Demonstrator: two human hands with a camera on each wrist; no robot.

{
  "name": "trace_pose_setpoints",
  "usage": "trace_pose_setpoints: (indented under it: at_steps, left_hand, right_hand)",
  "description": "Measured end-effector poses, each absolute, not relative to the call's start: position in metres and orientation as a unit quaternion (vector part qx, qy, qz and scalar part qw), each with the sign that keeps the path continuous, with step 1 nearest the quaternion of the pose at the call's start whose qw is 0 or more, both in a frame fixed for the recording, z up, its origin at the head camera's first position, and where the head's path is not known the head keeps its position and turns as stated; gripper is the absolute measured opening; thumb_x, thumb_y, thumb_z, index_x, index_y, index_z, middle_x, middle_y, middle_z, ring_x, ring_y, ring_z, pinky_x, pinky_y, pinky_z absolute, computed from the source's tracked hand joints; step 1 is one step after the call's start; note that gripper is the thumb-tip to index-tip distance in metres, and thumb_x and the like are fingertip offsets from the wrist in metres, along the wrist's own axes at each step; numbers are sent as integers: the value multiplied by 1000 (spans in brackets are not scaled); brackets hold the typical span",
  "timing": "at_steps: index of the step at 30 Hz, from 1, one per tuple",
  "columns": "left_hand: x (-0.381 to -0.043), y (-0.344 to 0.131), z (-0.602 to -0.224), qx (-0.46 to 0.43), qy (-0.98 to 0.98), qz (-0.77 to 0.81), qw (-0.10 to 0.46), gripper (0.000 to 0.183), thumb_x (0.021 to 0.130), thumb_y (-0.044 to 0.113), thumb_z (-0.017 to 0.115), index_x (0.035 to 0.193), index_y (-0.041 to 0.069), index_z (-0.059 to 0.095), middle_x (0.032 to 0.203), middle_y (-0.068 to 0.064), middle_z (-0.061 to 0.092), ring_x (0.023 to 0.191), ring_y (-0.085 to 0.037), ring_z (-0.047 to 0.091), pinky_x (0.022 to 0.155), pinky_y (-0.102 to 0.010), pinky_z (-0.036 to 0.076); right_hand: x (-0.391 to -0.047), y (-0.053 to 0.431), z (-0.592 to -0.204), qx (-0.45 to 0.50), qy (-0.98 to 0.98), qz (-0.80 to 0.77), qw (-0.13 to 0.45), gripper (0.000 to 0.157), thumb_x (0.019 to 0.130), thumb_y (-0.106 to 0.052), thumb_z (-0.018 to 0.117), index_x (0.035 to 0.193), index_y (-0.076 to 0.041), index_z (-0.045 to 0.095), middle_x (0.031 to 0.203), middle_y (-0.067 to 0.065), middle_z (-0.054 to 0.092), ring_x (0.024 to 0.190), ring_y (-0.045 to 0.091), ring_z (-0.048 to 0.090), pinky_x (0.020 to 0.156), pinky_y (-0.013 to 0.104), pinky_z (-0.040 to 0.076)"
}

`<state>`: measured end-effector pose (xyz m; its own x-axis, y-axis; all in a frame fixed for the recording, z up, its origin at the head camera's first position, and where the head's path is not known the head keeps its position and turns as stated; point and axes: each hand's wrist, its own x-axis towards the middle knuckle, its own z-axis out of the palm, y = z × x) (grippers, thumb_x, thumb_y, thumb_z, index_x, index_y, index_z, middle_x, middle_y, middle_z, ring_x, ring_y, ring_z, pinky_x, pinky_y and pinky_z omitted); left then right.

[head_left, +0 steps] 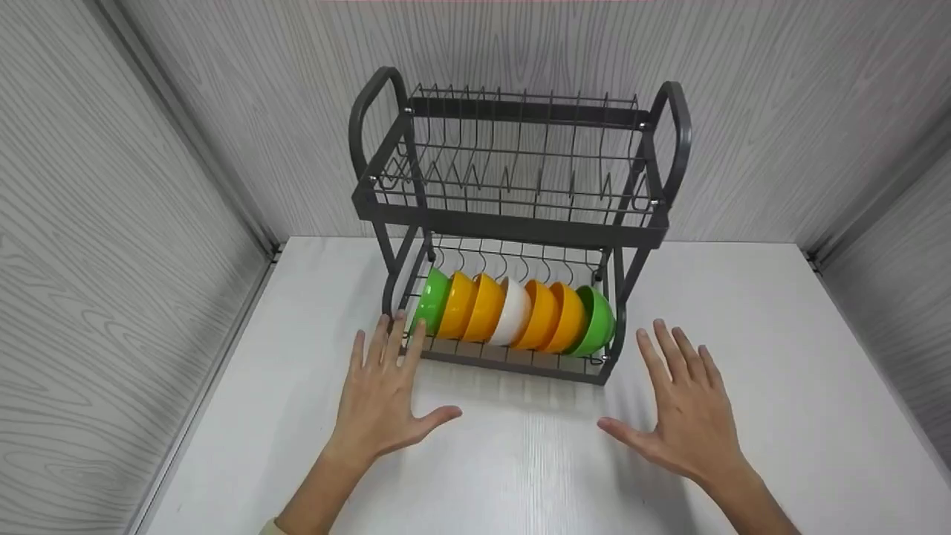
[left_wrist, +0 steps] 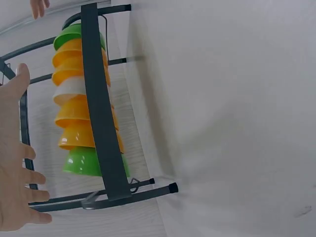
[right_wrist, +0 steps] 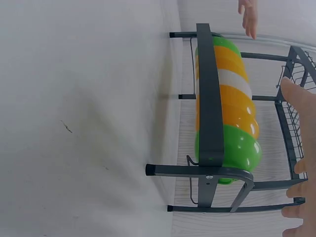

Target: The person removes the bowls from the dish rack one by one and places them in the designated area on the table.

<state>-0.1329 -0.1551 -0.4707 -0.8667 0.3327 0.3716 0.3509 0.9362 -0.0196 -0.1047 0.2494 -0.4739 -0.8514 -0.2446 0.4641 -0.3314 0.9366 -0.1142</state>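
A dark grey two-tier dish rack (head_left: 513,223) stands on the white table. Along its lower tier, bowls lean on edge in a row: a green bowl (head_left: 431,301) at the left end, orange bowls (head_left: 487,308) on both sides of a white bowl (head_left: 511,312), and another green bowl (head_left: 596,322) at the right end. My left hand (head_left: 379,409) is spread in front of the rack's left side, its fingertips overlapping the left green bowl in the head view. To the right of the rack's front corner, my right hand (head_left: 691,416) is spread with fingers straight. Neither hand holds anything.
The rack's upper wire tier (head_left: 513,163) has a curved handle (head_left: 672,141) at each end. Wood-grain panels (head_left: 186,74) rise behind the table and at both sides. The white tabletop (head_left: 505,461) extends in front of the rack.
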Motion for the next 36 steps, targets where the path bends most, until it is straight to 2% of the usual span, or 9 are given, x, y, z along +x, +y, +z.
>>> trace_pose_setpoints:
  at_steps: [5,10,13,20,27,31,36]
  left_hand:
    - [-147,-170,-478,-170,-962,-15,211,123,79,92,53,164,5,33,161,-23,48,148,-45,47,122,-67,37]
    - [-160,-184,-489,-161,-961,-9,225,119,81,86,56,159,-2,38,154,-26,54,139,-46,54,118,-65,41]
    - [-169,-191,-495,-155,-959,-8,237,115,80,80,63,156,-4,41,148,-28,57,132,-47,56,114,-64,43]
    - [-189,-203,-505,-134,-963,0,232,108,82,75,65,152,-5,44,142,-27,57,127,-45,56,109,-60,45]
    - [-202,-210,-511,-127,-965,4,227,103,85,74,63,147,-7,48,135,-28,60,121,-45,58,104,-58,46]
    - [-209,-212,-514,-128,-967,3,220,99,83,70,65,143,-7,51,133,-28,61,119,-45,57,102,-57,46]
    - [-213,-212,-515,-138,-969,-2,204,92,83,65,65,140,-7,53,132,-28,61,119,-45,57,99,-56,46]
  right_hand:
    - [-114,245,-477,182,-941,95,268,116,83,-93,44,163,-10,36,167,18,41,148,45,43,119,66,34]
    - [-123,245,-478,206,-927,84,301,115,85,-94,39,160,-7,41,162,19,48,144,45,46,116,64,38]
    - [-128,244,-478,218,-922,72,311,114,86,-93,38,159,-6,42,159,20,50,142,44,48,115,63,40]
    - [-139,241,-474,239,-916,54,318,111,86,-92,39,155,-6,48,155,19,54,139,44,50,113,62,42]
    - [-152,240,-472,258,-909,35,325,112,82,-89,50,157,-5,45,150,20,57,135,46,55,111,64,45]
    - [-159,239,-472,265,-910,10,319,113,82,-89,50,157,-5,45,149,20,58,133,45,56,111,63,46]
    - [-168,238,-473,264,-913,-9,312,116,74,-85,62,156,-5,46,147,20,60,131,45,58,108,62,48]
